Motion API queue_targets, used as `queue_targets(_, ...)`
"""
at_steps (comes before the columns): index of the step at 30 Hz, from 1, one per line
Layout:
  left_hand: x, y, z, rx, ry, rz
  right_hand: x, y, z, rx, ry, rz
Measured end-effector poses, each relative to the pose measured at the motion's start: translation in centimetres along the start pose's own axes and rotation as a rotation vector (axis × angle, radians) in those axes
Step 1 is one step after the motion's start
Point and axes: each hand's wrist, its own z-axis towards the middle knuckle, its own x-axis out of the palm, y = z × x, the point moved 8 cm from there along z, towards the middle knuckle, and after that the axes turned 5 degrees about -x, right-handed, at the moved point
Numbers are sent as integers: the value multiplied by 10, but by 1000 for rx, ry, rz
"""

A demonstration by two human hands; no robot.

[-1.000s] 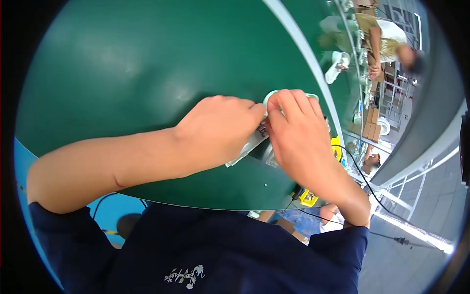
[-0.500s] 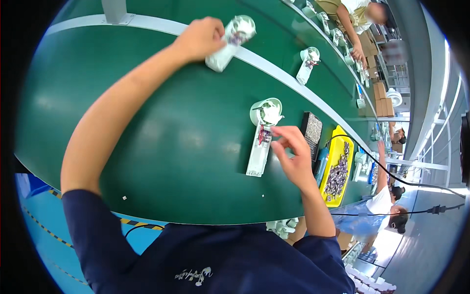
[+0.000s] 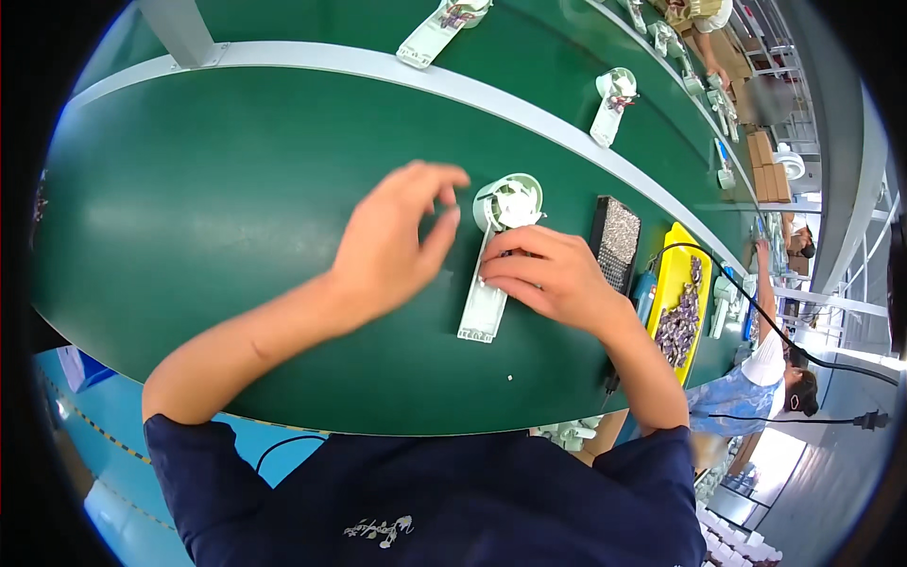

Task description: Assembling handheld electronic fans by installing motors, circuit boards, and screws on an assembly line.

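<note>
In front of me on the green table lies a pale green housing (image 3: 482, 314) with a round cup-shaped head and a flat, hollow handle. White pieces sit in the head. My right hand (image 3: 565, 276) bends over the handle, its fingertips closed on the handle's middle and hiding what lies inside there. To the left of the head, my left hand (image 3: 385, 244) hovers with thumb and fingers apart and nothing between them. A similar housing (image 3: 427, 42) with small coloured wiring lies across the white rail (image 3: 472, 92) at the far side.
Right of my right hand stand a black tray of small metal parts (image 3: 616, 236), a blue tool (image 3: 646, 293) and a yellow tray (image 3: 673, 250) holding purplish parts. Another housing (image 3: 607, 121) lies beyond the rail. A black cable (image 3: 746, 288) hangs at right. Co-workers sit farther right.
My left hand has left the far housing and come back toward me, beside the near one. My right hand has moved left onto the near housing's handle.
</note>
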Motion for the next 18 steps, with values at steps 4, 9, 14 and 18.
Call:
queue_targets(4,15,-9,-34,45,62,-41,8,-2,7,-5,-41,52)
queue_targets(9,20,-2,-41,30,197,38,6,-12,5,53,-219,157)
queue_targets(14,21,-2,-46,125,190,129,-4,-20,-3,216,-392,192)
queue_targets(18,23,8,-43,133,188,161,-8,-18,-3,322,-286,-61)
